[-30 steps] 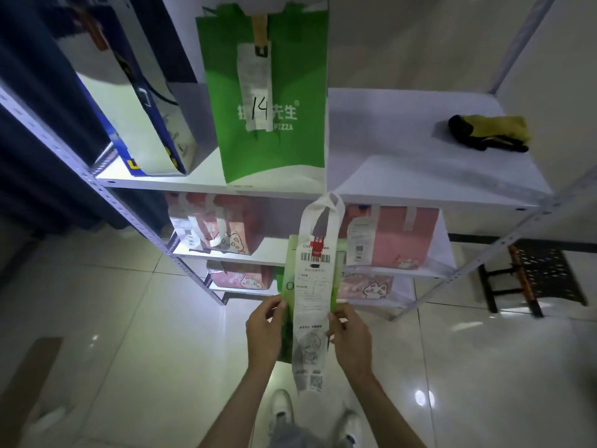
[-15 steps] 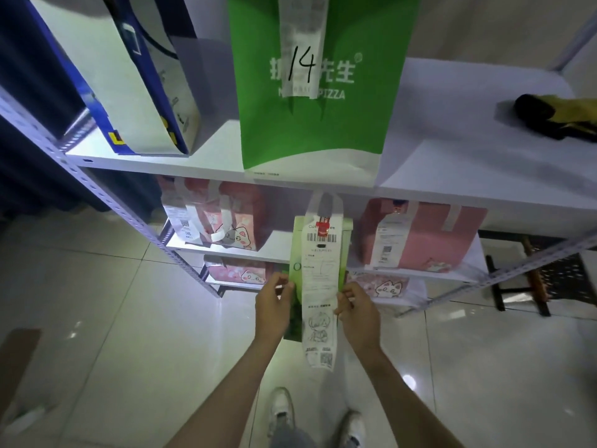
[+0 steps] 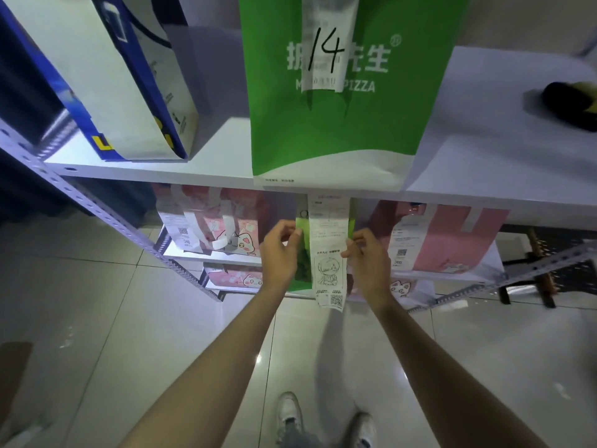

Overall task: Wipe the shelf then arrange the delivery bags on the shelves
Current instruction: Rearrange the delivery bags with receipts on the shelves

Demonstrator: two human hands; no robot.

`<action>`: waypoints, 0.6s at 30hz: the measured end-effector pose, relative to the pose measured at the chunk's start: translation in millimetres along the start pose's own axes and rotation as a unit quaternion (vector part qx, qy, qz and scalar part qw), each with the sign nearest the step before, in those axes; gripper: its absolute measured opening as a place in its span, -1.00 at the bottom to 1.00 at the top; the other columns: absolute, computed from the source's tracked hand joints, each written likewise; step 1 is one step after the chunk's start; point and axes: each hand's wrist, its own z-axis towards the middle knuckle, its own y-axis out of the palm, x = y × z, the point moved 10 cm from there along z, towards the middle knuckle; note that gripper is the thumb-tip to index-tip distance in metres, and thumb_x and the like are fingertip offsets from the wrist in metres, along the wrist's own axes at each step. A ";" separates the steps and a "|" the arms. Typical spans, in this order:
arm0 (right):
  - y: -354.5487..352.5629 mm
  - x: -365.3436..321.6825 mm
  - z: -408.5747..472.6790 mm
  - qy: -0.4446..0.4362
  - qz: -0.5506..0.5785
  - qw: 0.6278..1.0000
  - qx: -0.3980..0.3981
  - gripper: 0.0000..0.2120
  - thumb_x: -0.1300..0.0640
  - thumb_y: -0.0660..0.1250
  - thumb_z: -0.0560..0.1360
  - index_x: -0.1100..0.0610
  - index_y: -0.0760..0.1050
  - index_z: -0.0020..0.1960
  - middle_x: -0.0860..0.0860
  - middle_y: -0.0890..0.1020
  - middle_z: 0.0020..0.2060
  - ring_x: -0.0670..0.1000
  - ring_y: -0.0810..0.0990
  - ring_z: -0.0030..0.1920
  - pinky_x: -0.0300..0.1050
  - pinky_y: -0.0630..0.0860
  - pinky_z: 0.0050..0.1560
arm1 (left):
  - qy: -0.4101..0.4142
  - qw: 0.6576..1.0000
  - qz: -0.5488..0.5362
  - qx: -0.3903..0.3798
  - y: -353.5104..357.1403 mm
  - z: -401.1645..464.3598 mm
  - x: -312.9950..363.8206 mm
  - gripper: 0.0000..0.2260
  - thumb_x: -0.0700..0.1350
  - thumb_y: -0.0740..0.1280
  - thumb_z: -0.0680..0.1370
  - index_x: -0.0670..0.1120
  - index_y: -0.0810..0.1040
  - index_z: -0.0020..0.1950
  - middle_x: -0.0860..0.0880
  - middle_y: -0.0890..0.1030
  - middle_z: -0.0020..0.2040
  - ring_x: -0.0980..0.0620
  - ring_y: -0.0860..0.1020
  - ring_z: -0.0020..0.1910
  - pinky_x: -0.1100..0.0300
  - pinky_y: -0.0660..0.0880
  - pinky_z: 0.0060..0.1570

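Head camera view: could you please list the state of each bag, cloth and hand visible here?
Small light-green delivery bag with long receipt: held by both sides, going into the second shelf gap.
Left hand: grips the bag's left edge.
Right hand: pinches the bag's right edge.
Large green pizza bag marked 14: upright on the top shelf.
White-and-blue paper bag: standing, tilted.
Pink cartoon-cat bags: shelved below.
Yellow-black cloth: lying crumpled on the top shelf.

big bag (image 3: 332, 124) green over a white base; side bag (image 3: 129, 92) white, blue-edged; lower bags (image 3: 452, 237) pink; held bag (image 3: 300, 250) green.
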 end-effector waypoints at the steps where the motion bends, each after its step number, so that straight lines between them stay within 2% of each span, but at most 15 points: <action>1: 2.2 -1.8 5.3 0.001 0.013 1.000 -0.001 -0.91 0.08 0.30 0.65 0.09 0.51 0.02 -0.03 0.73 -0.20 -0.04 0.72 -0.11 0.16 0.63 0.03 | -0.002 1.000 -0.002 0.003 0.0 7.1 2.2 -0.95 -0.23 0.36 0.63 -0.16 0.62 0.01 -0.05 0.70 -0.07 -0.04 0.66 -0.03 -0.04 0.63 0.04; 3: 7.4 -4.1 16.6 0.009 0.043 0.999 -0.008 -0.93 0.09 0.30 0.64 0.08 0.50 0.00 0.01 0.74 -0.16 0.05 0.72 -0.06 0.23 0.63 0.06 | -0.014 1.000 -0.007 0.015 0.0 20.7 4.8 -0.95 -0.25 0.37 0.61 -0.18 0.62 0.03 -0.09 0.71 -0.03 -0.09 0.67 0.00 -0.08 0.62 0.09; 7: 14.0 -5.0 37.5 0.017 0.043 0.999 -0.006 -0.93 0.13 0.32 0.62 0.13 0.52 0.01 0.06 0.74 -0.04 0.14 0.73 -0.01 0.24 0.65 0.03 | -0.057 0.998 -0.018 0.027 2.8 38.6 -3.2 -0.87 -0.29 0.39 0.54 -0.15 0.66 0.05 -0.05 0.73 0.01 -0.02 0.67 0.03 -0.06 0.60 0.18; 10: 21.6 5.8 42.8 0.022 -0.003 1.000 -0.009 -0.93 0.13 0.34 0.60 0.13 0.55 0.01 0.03 0.73 -0.02 0.10 0.72 -0.04 0.09 0.67 -0.08 | -0.081 0.997 -0.015 0.011 8.7 40.9 -23.0 -0.91 -0.27 0.39 0.53 -0.17 0.64 0.02 -0.08 0.72 -0.03 -0.09 0.67 -0.01 -0.09 0.60 0.14; 13: 36.3 23.8 38.2 0.041 0.007 0.999 -0.035 -0.95 0.21 0.34 0.61 0.18 0.51 -0.02 0.08 0.71 -0.02 0.13 0.72 -0.03 -0.07 0.65 -0.21 | -0.074 0.997 -0.013 -0.010 13.3 35.1 -37.8 -0.94 -0.30 0.39 0.56 -0.22 0.61 0.01 -0.16 0.69 -0.06 -0.17 0.65 -0.01 -0.12 0.61 0.11; 18: 41.7 36.8 30.0 0.048 0.035 0.998 -0.037 -0.91 0.28 0.32 0.60 0.31 0.46 -0.02 0.15 0.70 -0.02 0.18 0.71 -0.03 0.17 0.70 -0.13 | -0.052 0.998 -0.026 -0.025 16.7 25.6 -45.5 -0.95 -0.32 0.39 0.57 -0.23 0.60 0.02 -0.17 0.70 -0.05 -0.13 0.65 0.01 0.04 0.62 0.08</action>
